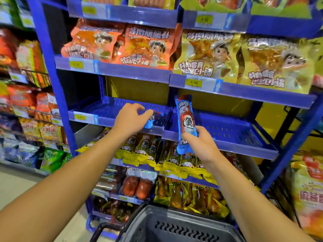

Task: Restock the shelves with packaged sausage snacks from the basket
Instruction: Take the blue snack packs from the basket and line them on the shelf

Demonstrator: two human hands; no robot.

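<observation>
My left hand (130,117) grips a blue sausage snack pack (153,119) lying on the right end of the left blue shelf tray (104,109). My right hand (199,140) holds a second blue sausage pack (185,119) upright by its lower part, in front of the right blue shelf tray (227,130). Apart from the first pack, neither tray holds any goods. The grey basket (174,226) sits at the bottom of the view, its inside hidden.
Yellow sausage packs (157,154) fill the shelf below the trays. Orange snack bags (122,44) and yellow snack bags (244,56) stand on the shelf above. Another rack of snacks (26,102) is at the left, and the floor (10,186) shows beside it.
</observation>
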